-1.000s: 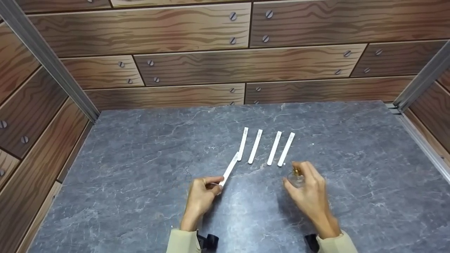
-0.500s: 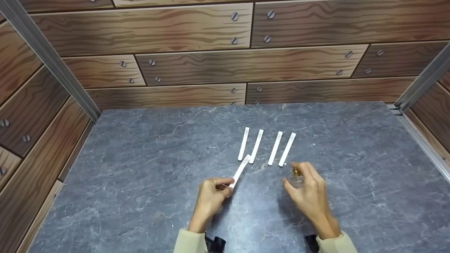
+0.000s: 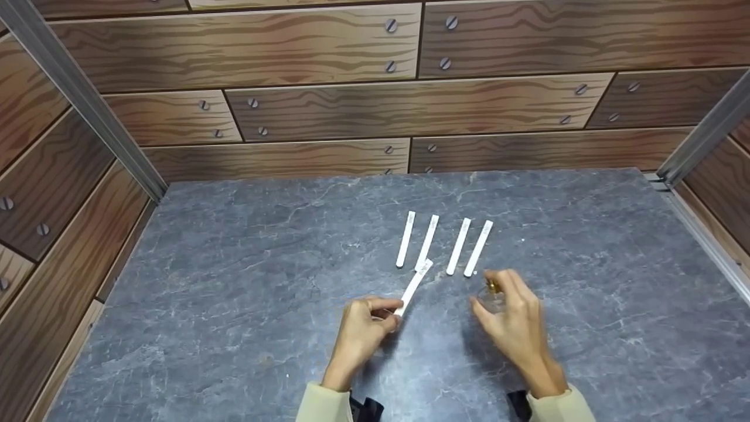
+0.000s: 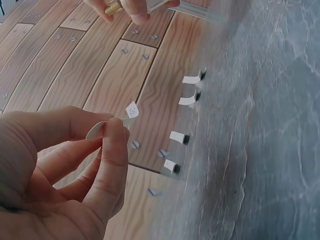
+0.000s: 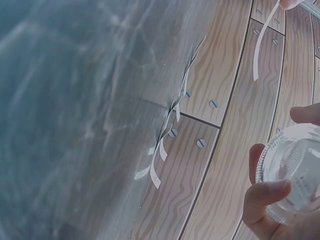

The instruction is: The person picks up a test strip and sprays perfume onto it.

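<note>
My left hand (image 3: 362, 329) pinches the lower end of a white paper test strip (image 3: 415, 287) between thumb and fingers. In the head view the strip slants up to the right, its printed far end overlapping a lying strip (image 3: 429, 237). My right hand (image 3: 517, 322) grips a small clear glass perfume bottle with a gold spray top (image 3: 493, 286), fingers over the top. The right wrist view shows the bottle's round ribbed glass base (image 5: 295, 170), the held strip (image 5: 257, 55) beyond. In the left wrist view the held strip's printed tip (image 4: 132, 110) rises past my fingertips.
Several more white strips (image 3: 459, 246) lie side by side on the grey marbled table (image 3: 234, 281), their ends curling up in the wrist views. Wood-patterned panels (image 3: 328, 111) stand behind and at the sides, with metal rails (image 3: 88, 99) at the corners.
My left hand has moved right with its strip, whose far end has passed from the leftmost lying strip to the second one. The right hand and bottle stay about where they were.
</note>
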`<state>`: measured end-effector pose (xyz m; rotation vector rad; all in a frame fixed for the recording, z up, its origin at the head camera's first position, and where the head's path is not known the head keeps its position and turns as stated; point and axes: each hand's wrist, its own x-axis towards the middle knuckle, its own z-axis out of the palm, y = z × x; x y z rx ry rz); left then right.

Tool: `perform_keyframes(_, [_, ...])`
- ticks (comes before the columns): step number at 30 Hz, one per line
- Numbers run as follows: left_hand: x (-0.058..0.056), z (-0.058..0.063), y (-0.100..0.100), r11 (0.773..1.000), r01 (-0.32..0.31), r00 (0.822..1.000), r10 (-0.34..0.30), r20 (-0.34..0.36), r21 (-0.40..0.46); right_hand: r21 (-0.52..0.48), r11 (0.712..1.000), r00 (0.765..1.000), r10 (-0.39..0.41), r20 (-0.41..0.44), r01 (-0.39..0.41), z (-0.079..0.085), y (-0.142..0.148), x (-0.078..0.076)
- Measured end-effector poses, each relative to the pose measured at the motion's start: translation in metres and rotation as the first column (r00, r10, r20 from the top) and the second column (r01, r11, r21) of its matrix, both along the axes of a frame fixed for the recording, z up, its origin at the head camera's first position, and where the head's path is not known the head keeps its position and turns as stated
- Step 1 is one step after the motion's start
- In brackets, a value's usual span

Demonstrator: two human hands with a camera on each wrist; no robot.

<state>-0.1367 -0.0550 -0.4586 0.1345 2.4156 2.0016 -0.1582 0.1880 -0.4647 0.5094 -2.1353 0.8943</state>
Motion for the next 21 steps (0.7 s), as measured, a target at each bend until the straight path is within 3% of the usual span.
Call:
perform_keyframes(5, [0.001,0.001,0.003,1.000,0.017,0.999,-0.018,-0.032,-0.024,0.005,1.000,1.000,0.006,0.021,-0.006,0.000,0.000,0.001])
perform_keyframes(21, [0.005,0.002,0.013,0.998,0.054,0.998,-0.055,-0.039,-0.045,0.045,0.999,0.999,-0.009,0.050,0.007,-0.001,-0.001,0.003])
